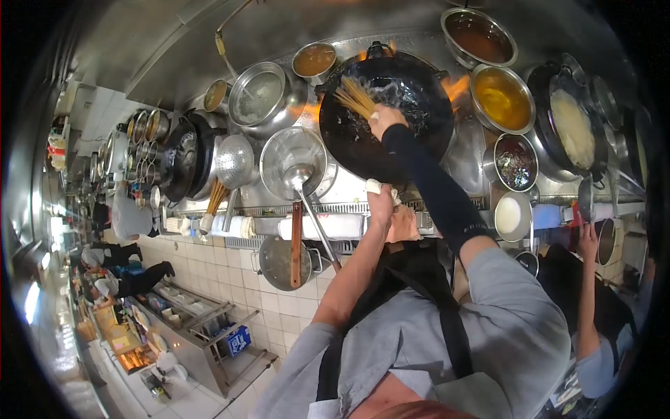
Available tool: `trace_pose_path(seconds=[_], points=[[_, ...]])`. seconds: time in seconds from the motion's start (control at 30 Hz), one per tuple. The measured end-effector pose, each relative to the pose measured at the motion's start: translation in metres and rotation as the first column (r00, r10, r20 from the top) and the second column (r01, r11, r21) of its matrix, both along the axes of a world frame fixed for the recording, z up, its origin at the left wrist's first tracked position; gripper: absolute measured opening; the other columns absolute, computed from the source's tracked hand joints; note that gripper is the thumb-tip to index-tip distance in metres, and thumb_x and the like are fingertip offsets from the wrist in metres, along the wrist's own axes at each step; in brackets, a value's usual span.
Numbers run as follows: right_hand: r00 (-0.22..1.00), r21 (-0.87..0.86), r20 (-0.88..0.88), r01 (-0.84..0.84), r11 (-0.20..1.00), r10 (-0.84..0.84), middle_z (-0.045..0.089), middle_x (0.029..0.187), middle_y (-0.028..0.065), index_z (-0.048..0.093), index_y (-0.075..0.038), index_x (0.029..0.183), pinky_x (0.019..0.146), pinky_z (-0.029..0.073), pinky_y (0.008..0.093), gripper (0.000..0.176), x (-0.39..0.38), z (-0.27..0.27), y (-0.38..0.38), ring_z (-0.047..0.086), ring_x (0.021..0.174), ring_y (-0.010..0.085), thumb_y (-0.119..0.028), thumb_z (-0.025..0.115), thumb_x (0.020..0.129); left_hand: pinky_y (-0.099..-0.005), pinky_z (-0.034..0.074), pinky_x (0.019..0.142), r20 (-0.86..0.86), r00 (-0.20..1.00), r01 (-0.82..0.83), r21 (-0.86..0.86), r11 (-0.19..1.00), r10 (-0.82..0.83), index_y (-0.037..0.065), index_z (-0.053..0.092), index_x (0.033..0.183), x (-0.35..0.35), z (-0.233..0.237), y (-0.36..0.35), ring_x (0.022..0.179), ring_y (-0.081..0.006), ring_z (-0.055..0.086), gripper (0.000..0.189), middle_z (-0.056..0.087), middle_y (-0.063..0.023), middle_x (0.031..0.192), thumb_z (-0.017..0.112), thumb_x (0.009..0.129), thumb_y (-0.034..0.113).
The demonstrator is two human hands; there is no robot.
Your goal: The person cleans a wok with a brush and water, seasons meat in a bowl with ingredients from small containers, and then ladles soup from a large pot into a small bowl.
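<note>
Head view, and here's the right hand (387,121), clenched around the base of a bundled stick brush (356,98) over the big black wok (338,143). The brush lies ahead and to the left of that hand, its sticks fanning out away from the fingers, inside the wok's rim. The right arm, in a black sleeve (436,185), reaches forward and across toward the left, out over the wok, the hand angled the same way.

Down at the near side of the wok, the left hand (382,204) grasps a pale cloth (383,187), its bare forearm rising steeply with the elbow low. Flames show on both sides of the wok! Left of it, a ladle (299,174) rests in a round metal basin (283,150); to the right, a bowl of yellow liquid (501,98).
</note>
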State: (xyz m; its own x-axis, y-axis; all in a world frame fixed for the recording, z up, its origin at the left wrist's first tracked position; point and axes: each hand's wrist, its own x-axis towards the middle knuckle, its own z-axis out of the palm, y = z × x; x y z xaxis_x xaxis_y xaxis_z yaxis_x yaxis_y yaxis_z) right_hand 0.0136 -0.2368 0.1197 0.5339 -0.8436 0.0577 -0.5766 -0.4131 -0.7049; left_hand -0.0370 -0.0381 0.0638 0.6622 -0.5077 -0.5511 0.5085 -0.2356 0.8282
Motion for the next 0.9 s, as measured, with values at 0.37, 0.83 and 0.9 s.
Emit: trace_pose_path(seconds=[0.37, 0.83, 0.9], points=[[0.904, -0.148, -0.382, -0.268, 0.952, 0.195, 0.074, 0.089, 0.0227, 0.077, -0.009, 0.099, 0.08, 0.059, 0.0519, 0.022, -0.06, 0.004, -0.042, 0.074, 0.088, 0.0384, -0.025, 0.069, 0.086, -0.0315, 0.046, 0.042, -0.044, 0.999, -0.017, 0.016, 1.0, 0.018, 0.006, 0.051, 0.105, 0.002, 0.0, -0.002, 0.062, -0.0176, 0.06, 0.016, 0.06, -0.0079, 0.083, 0.059, 0.093, 0.013], [0.74, -0.359, -0.652, -0.491, 0.794, 0.163, 0.074, 0.089, 0.0157, 0.073, -0.007, 0.114, 0.068, 0.06, 0.047, 0.029, -0.157, 0.041, -0.041, 0.074, 0.079, 0.0316, -0.019, 0.055, 0.094, -0.0301, 0.043, 0.038, -0.074, 0.997, 0.024, -0.015, 1.0, -0.025, 0.006, 0.052, 0.104, 0.008, 0.004, 0.0, 0.057, -0.017, 0.059, 0.014, 0.061, -0.0079, 0.08, 0.058, 0.094, 0.013], [0.774, -0.419, -0.582, -0.55, 0.723, 0.251, 0.073, 0.094, 0.0196, 0.069, -0.006, 0.111, 0.072, 0.06, 0.0478, 0.025, -0.095, -0.028, -0.123, 0.074, 0.086, 0.0369, -0.018, 0.06, 0.091, -0.0306, 0.043, 0.038, -0.094, 0.995, 0.025, -0.014, 1.0, -0.026, 0.005, 0.052, 0.104, 0.006, -0.003, 0.001, 0.057, -0.017, 0.059, 0.014, 0.06, -0.0074, 0.079, 0.058, 0.094, 0.013]])
